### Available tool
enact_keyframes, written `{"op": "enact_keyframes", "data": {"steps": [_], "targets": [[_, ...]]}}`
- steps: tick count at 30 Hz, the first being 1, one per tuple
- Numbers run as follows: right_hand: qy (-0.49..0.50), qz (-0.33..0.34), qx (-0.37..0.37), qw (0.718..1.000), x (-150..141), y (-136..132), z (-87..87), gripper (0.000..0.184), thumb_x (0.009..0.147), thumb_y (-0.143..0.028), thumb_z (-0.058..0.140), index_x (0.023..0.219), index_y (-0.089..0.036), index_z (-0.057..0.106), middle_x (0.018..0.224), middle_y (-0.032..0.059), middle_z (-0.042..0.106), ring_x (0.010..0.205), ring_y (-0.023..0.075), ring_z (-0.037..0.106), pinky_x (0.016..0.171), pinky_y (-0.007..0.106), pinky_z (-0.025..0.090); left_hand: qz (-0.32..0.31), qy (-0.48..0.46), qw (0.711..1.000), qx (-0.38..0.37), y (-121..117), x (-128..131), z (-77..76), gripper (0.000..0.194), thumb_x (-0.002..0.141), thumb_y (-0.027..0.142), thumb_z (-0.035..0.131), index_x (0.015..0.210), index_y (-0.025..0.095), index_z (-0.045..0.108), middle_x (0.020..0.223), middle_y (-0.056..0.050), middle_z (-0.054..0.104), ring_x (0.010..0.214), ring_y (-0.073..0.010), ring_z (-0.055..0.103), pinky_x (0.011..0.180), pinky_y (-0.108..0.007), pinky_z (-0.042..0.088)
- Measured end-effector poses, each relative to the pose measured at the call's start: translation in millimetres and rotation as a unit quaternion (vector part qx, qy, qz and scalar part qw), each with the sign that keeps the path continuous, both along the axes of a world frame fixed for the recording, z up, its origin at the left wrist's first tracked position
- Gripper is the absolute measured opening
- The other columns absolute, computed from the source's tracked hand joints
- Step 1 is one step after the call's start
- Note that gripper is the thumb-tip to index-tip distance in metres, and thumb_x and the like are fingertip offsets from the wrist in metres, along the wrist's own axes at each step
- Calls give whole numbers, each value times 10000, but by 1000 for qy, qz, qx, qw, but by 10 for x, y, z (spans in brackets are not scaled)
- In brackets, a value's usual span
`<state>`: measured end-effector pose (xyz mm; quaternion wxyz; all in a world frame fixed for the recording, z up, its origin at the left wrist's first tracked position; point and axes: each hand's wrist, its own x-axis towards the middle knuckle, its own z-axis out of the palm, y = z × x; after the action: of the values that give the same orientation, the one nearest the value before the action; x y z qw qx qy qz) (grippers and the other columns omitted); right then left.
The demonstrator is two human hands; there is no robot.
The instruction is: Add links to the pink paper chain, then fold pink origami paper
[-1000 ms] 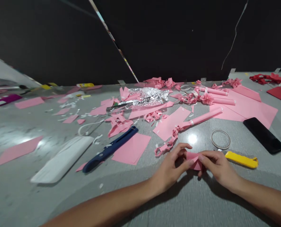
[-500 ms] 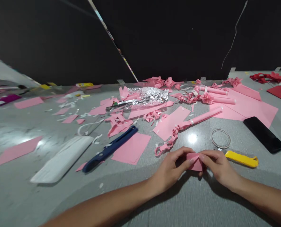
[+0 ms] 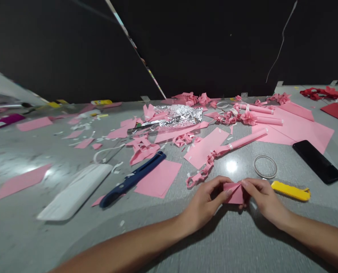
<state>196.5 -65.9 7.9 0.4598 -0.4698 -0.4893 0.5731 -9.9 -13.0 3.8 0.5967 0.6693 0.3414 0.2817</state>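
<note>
While both hands meet low in the view, a small folded pink paper [image 3: 233, 197] is held between them, just above the grey surface [image 3: 169, 242]. The left hand [image 3: 207, 199] pinches its left side between thumb and fingers; the right hand [image 3: 261, 197] pinches its upper right corner – a crease runs toward that grip. Just beside the right hand lies a yellow cutter [image 3: 290, 190], with a thin ring [image 3: 265, 167] beyond it and a black phone [image 3: 317, 162] farther right. Beyond the left hand, a pink paper chain [image 3: 208, 167] leads to a rolled pink tube [image 3: 248, 139]. Well to the left of the hands, a dark blue tool [image 3: 132, 180] rests partly over pink sheets [image 3: 159, 179] – and a white packet [image 3: 75, 193] lies farther left still.
</note>
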Motion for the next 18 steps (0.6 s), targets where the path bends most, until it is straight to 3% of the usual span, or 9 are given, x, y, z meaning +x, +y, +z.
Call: {"op": "enact_keyframes", "data": {"steps": [8, 18], "targets": [[23, -17, -5, 1000, -2, 3, -27, 561, 1022, -614, 610, 744, -155, 771, 589, 34, 680, 550, 154, 651, 562, 276, 509, 2, 4, 1000, 8, -1, 1, -22, 319, 1014, 467, 664, 1118, 173, 729, 965, -56, 742, 868, -193, 673, 789, -315, 506], [14, -15, -11, 1000, -6, -7, -18, 454, 948, -586, 702, 908, -151, 825, 657, 30, 695, 543, 156, 658, 544, 285, 575, 0, 14, 1000, 19, -2, -9, -25, 293, 1011, 452, 669, 1118, 185, 728, 966, -47, 729, 870, -192, 657, 786, -319, 497]]}}
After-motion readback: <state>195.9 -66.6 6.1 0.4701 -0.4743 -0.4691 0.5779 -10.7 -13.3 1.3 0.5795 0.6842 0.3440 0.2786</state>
